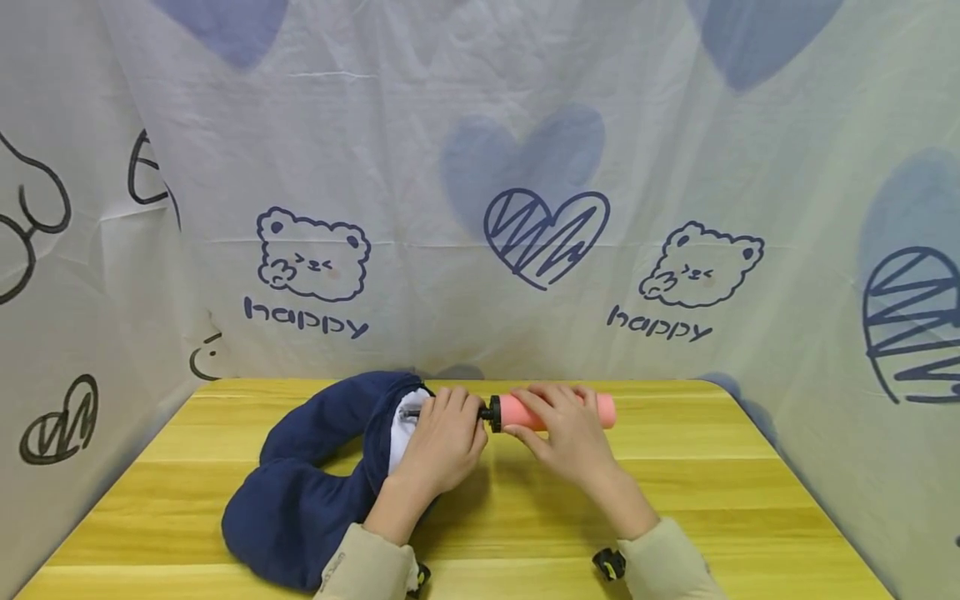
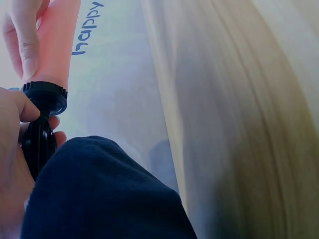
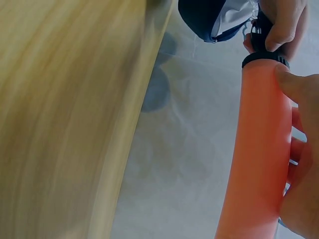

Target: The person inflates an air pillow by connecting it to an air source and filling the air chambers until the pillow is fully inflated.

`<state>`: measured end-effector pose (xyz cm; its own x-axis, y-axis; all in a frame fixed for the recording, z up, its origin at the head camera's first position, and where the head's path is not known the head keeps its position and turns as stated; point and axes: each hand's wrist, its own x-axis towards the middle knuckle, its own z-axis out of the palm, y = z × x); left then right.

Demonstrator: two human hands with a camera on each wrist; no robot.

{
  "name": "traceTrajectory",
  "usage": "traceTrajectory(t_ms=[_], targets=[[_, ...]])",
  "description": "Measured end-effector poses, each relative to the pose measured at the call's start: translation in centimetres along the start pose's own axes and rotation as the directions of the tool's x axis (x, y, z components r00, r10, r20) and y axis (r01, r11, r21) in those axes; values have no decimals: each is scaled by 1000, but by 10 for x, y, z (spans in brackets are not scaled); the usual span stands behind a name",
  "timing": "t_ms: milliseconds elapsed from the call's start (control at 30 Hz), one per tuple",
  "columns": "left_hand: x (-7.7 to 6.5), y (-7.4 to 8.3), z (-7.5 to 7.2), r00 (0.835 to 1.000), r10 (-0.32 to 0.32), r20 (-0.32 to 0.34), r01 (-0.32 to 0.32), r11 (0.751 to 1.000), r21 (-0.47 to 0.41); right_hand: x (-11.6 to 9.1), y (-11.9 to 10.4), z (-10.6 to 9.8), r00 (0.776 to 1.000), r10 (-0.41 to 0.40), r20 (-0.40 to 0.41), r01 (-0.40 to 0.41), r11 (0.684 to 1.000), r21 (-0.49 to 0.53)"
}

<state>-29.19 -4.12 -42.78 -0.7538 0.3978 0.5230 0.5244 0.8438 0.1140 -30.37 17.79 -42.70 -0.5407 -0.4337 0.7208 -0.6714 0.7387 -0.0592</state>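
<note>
A hand pump with a pink barrel (image 3: 261,144), a black collar (image 2: 46,94) and a black handle (image 2: 40,147) lies sideways over the table. My left hand (image 1: 446,442) grips the black handle, its fingers curled round it. Around the pink barrel my right hand (image 1: 572,433) is wrapped, thumb near the collar. To the left lies a navy U-shaped neck pillow (image 1: 300,500), its end open and showing a white lining (image 1: 401,427). A thin dark end of the pump reaches from behind my left hand to that opening. My left forearm overlaps the pillow's right side.
The light wood table (image 1: 712,500) carries the pillow. Behind it hangs a pale curtain (image 1: 420,167) printed with hearts and bears, with further cloth at both sides. Small black devices (image 1: 609,564) sit at my wrists.
</note>
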Motion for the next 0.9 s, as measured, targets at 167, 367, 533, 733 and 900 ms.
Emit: traceTrajectory(t_ms=[167,367,533,733,900], targets=[[0,-2,-1,1000,-7,-7,7,1000,-18,1,0,0,1000,11,5,-11,1000,-4],[2,-6,-4,999,-21,-30,20,999,-26,4,2,-4,999,34,-3,-34,999,-2],[2,-10,-6,999,-38,-32,37,998,-43,3,9,-8,999,38,-6,-38,999,-1],[0,-16,-10,998,-56,-33,54,996,-66,2,19,-15,998,59,7,-59,998,-4],[-1,-27,-15,997,-72,-24,70,995,-77,0,31,-24,996,88,31,-89,996,16]])
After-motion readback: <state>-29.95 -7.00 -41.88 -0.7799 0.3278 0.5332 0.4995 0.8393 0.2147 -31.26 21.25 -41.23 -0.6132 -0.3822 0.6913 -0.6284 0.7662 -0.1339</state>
